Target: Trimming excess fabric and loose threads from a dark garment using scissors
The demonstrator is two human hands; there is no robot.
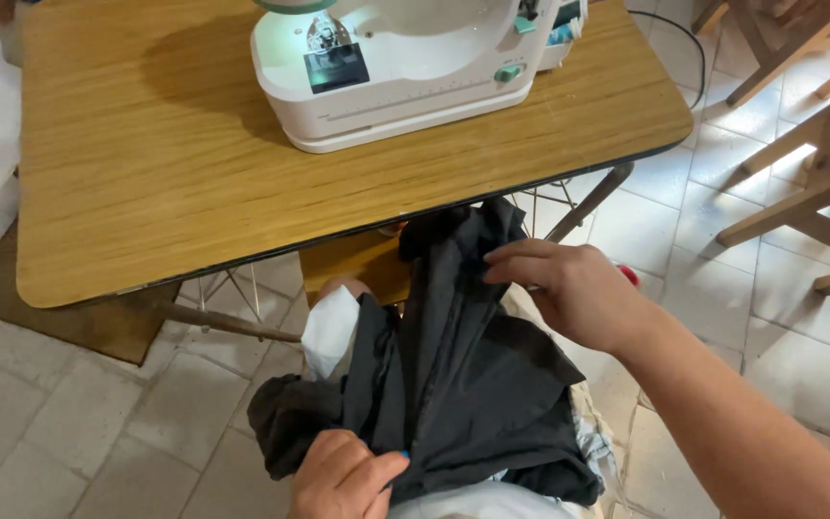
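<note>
Head view: dark grey fabric (453, 384) lay bunched on the lap, near the bench (146, 144) edge. Left hand (343, 476) clenched its near fold; right hand (569, 288) pinched the far edge, stretching it between them. White sewing machine (405, 67) stood far.

Single head-worn camera looking steeply down from close above the lap, facing forward over the desk (146, 192), floor tiles (146, 423) showing left and right
</note>
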